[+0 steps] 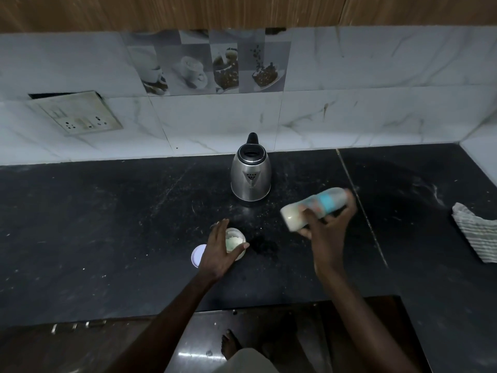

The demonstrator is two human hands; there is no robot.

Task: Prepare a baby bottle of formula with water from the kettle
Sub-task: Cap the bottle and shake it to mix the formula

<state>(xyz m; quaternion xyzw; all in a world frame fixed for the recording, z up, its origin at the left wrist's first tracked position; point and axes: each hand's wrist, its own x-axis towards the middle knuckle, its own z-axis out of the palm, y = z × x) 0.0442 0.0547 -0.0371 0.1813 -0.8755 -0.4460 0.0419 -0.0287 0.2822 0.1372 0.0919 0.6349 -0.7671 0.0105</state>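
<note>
My right hand (326, 227) grips a baby bottle (313, 205) tilted nearly sideways above the counter; the bottle is blurred and holds whitish liquid at its left end. My left hand (220, 250) is wrapped around a small open jar of pale formula powder (234, 242) standing on the black counter (107, 224). The jar's white lid (197, 256) lies flat just left of it. A steel kettle (251, 176) with a black handle and open top stands behind, near the wall.
A striped cloth (476, 235) lies at the counter's right edge. A switch plate (76, 113) sits on the tiled wall at left. The counter's front edge runs below my arms, with the floor and a bare foot (230, 345) under it.
</note>
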